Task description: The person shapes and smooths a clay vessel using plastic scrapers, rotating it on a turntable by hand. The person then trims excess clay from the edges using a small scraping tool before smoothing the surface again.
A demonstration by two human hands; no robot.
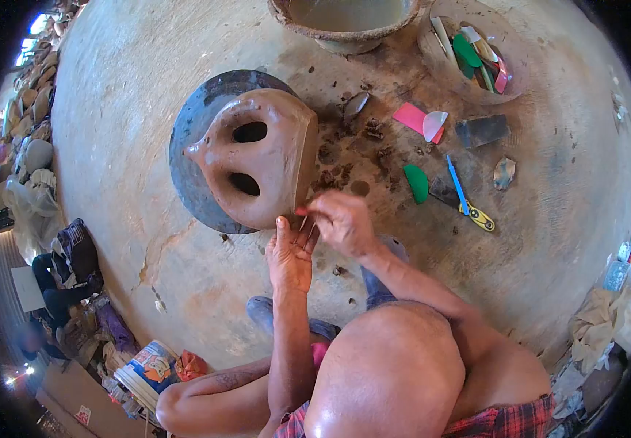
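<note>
A brown clay vessel (pixel 257 164) with two oval holes and a small spout lies on a dark round disc (pixel 193 146) on the clay floor. My left hand (pixel 291 252) is flat and open, palm up, just below the vessel's lower edge. My right hand (pixel 342 219) is beside it with the fingers pinched on a small thin red-tipped tool (pixel 302 212) that touches the vessel's rim and my left palm.
A large clay bowl (pixel 345 29) stands at the top. Green, pink and white scrapers (pixel 421 120) and a yellow-handled blue knife (pixel 469 201) lie to the right. A shallow dish of tools (pixel 476 55) sits at the top right. A bucket (pixel 147 369) stands at the lower left.
</note>
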